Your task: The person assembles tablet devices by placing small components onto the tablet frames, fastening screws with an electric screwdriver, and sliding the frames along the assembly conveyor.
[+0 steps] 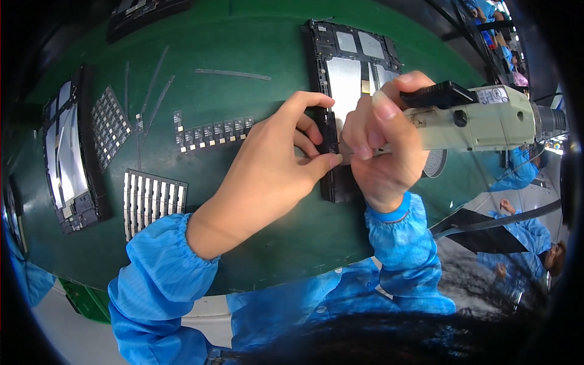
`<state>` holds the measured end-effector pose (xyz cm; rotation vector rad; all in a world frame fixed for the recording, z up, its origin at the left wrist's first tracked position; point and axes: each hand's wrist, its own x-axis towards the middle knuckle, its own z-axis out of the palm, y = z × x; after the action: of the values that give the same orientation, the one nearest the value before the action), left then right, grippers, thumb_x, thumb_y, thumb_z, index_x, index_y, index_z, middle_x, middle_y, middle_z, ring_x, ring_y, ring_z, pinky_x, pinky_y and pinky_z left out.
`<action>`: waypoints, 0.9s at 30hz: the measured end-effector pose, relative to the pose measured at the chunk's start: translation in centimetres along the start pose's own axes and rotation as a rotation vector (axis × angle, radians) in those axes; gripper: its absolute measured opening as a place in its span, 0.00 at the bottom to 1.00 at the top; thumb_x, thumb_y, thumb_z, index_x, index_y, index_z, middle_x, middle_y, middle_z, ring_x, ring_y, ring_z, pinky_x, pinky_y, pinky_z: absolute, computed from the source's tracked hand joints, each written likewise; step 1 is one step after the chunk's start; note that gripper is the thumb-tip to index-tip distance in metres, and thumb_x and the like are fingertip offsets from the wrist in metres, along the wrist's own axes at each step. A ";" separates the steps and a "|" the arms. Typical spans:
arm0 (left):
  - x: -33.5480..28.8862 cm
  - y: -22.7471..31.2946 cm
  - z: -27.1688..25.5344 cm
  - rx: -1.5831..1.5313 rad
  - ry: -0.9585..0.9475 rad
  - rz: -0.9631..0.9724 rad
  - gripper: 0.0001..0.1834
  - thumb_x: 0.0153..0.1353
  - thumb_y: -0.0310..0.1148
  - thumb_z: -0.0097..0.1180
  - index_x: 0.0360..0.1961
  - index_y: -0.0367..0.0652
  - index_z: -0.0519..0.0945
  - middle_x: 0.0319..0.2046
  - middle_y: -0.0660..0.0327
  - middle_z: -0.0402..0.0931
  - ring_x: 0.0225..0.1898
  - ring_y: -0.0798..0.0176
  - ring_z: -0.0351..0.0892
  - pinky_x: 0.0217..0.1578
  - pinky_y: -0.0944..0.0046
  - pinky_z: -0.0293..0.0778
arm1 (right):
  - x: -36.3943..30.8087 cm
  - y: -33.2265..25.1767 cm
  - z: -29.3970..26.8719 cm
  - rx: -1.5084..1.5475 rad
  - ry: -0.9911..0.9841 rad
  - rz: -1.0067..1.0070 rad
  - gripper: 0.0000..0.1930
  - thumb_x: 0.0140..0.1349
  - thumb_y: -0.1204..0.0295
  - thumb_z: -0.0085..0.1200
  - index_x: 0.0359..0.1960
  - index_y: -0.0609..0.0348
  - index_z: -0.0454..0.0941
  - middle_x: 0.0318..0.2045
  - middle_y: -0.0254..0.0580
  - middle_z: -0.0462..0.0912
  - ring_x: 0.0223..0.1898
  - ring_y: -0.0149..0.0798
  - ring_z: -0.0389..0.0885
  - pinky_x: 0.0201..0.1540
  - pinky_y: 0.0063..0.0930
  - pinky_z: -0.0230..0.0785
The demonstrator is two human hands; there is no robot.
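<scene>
A black device housing (344,62) with silver panels lies on the green table in front of me. My left hand (277,149) reaches in from the left, its curled fingers and thumb pressed against the housing's left long edge. My right hand (389,131) is wrapped round the front end of a pale electric screwdriver (480,121) with a black lever on top. The tool lies nearly level over the housing, pointing left toward my left thumb. Its tip is hidden behind my right fingers, so I cannot tell whether it touches a screw.
A similar housing (66,152) lies at the left. Between them are a sheet of small parts (111,128), a strip of small parts (214,135), a white-striped sheet (155,198) and several thin dark strips (232,75). A grey cable (499,220) runs at the right; co-workers in blue sit beyond.
</scene>
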<state>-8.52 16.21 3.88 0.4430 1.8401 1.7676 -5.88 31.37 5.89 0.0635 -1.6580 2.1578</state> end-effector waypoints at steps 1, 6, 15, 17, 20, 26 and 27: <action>0.0 0.0 0.0 0.005 0.001 0.002 0.34 0.57 0.18 0.69 0.64 0.45 0.71 0.41 0.60 0.73 0.40 0.67 0.79 0.43 0.65 0.83 | 0.0 0.1 -0.2 -0.024 -0.016 0.002 0.15 0.67 0.77 0.54 0.55 0.53 0.72 0.19 0.32 0.62 0.15 0.29 0.59 0.19 0.27 0.53; -0.1 0.1 0.0 0.013 -0.003 0.001 0.34 0.57 0.18 0.69 0.65 0.44 0.71 0.41 0.60 0.73 0.40 0.67 0.79 0.43 0.65 0.83 | -0.1 -0.2 0.2 -0.016 -0.031 0.011 0.16 0.67 0.76 0.55 0.55 0.53 0.72 0.20 0.32 0.62 0.14 0.29 0.60 0.18 0.27 0.53; -0.3 0.0 -0.1 -0.005 -0.019 0.043 0.26 0.57 0.19 0.70 0.58 0.42 0.79 0.45 0.61 0.72 0.40 0.68 0.79 0.42 0.67 0.83 | 0.0 -1.4 -0.6 0.192 -0.129 -0.061 0.16 0.71 0.72 0.48 0.59 0.51 0.70 0.21 0.29 0.61 0.16 0.26 0.59 0.19 0.24 0.51; -0.3 -0.2 0.0 0.102 -0.009 0.161 0.20 0.57 0.21 0.71 0.52 0.39 0.84 0.48 0.61 0.71 0.40 0.69 0.79 0.41 0.68 0.82 | 0.1 -2.0 -0.5 0.220 -0.120 -0.064 0.16 0.72 0.73 0.45 0.60 0.50 0.69 0.21 0.29 0.60 0.17 0.25 0.60 0.19 0.23 0.52; -0.5 -0.5 0.6 0.113 0.022 0.171 0.14 0.58 0.21 0.70 0.46 0.37 0.87 0.47 0.61 0.73 0.40 0.69 0.80 0.39 0.70 0.81 | 0.4 -2.3 -1.0 0.254 -0.186 -0.111 0.15 0.74 0.74 0.43 0.60 0.49 0.69 0.21 0.29 0.61 0.16 0.25 0.61 0.19 0.22 0.57; -0.5 -1.2 1.4 0.002 0.133 0.258 0.07 0.59 0.27 0.73 0.39 0.39 0.90 0.39 0.60 0.78 0.32 0.67 0.82 0.34 0.68 0.78 | 0.2 -2.1 -0.9 0.298 -0.214 -0.050 0.16 0.74 0.74 0.42 0.61 0.49 0.69 0.21 0.29 0.61 0.17 0.26 0.60 0.19 0.23 0.55; -0.5 -1.2 1.4 0.003 0.132 0.259 0.07 0.59 0.27 0.73 0.39 0.39 0.90 0.39 0.60 0.78 0.32 0.67 0.82 0.34 0.68 0.78 | 0.2 -2.0 -1.0 0.298 -0.214 -0.052 0.16 0.74 0.74 0.42 0.61 0.49 0.69 0.21 0.29 0.61 0.17 0.26 0.60 0.19 0.23 0.55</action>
<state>-7.13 16.92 2.82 0.6024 1.9479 2.0077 -5.12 32.73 7.53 0.4331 -1.4076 2.4098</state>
